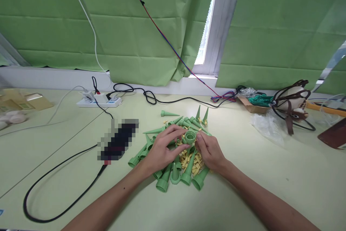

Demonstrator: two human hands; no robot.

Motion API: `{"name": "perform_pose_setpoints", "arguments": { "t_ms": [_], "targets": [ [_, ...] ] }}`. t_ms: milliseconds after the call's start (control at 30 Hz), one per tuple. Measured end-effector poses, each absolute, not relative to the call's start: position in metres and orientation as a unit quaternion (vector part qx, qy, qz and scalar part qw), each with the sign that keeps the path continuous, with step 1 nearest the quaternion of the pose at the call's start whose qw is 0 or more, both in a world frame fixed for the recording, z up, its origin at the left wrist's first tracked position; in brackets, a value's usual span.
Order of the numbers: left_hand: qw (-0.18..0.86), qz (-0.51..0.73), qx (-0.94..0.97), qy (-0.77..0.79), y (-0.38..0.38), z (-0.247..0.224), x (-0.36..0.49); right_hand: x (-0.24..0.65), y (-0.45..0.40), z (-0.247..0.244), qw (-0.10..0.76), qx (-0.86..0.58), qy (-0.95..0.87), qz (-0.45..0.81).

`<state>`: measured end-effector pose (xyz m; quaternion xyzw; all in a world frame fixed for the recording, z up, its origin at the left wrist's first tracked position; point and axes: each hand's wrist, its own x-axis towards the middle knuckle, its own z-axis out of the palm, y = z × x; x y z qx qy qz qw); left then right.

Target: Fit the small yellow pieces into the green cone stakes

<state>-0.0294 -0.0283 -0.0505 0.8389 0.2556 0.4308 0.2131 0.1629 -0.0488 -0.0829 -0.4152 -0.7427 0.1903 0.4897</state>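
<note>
A green cone point(190, 137) is held with its round open end facing the camera, above a pile of similar green cones and small yellow pieces point(198, 163). On its left side, the thumb and fingers of my left hand point(167, 143) are closed around the rim. My right hand point(210, 148) pinches at the cone's right edge; whether a small piece sits between those fingertips is hidden. Several green cones point(163, 183) lie with their wide ends toward me. Two cones point(198, 113) stand upright behind the pile, with yellow pieces at their bases.
A blurred dark device point(119, 142) with a black cable lies left of the pile. Farther back are a white power strip point(100, 102) and black cords. At right are a cardboard box point(251, 105), clear plastic bags point(267, 126) and a brown-strapped bag point(293, 103).
</note>
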Motion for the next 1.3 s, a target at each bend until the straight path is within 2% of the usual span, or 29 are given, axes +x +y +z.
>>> {"name": "perform_pose_setpoints", "arguments": {
  "t_ms": [433, 667, 867, 1000, 1300],
  "targets": [
    [0.158, 0.429, 0.870, 0.184, -0.023, -0.055, -0.032, 0.162, -0.046, -0.083, 0.471, -0.417, -0.753, 0.191],
    [0.170, 0.405, 0.859, 0.262, -0.028, -0.055, -0.027, 0.162, -0.046, -0.084, 0.487, -0.425, -0.743, 0.177],
    [0.225, 0.416, 0.813, 0.340, -0.029, -0.046, -0.025, 0.165, -0.046, -0.085, 0.504, -0.443, -0.718, 0.186],
    [0.300, 0.371, 0.799, 0.365, -0.028, -0.045, -0.025, 0.165, -0.046, -0.084, 0.501, -0.437, -0.725, 0.180],
    [0.460, 0.318, 0.752, 0.350, -0.031, -0.044, -0.023, 0.165, -0.046, -0.083, 0.488, -0.413, -0.748, 0.180]
  ]
}}
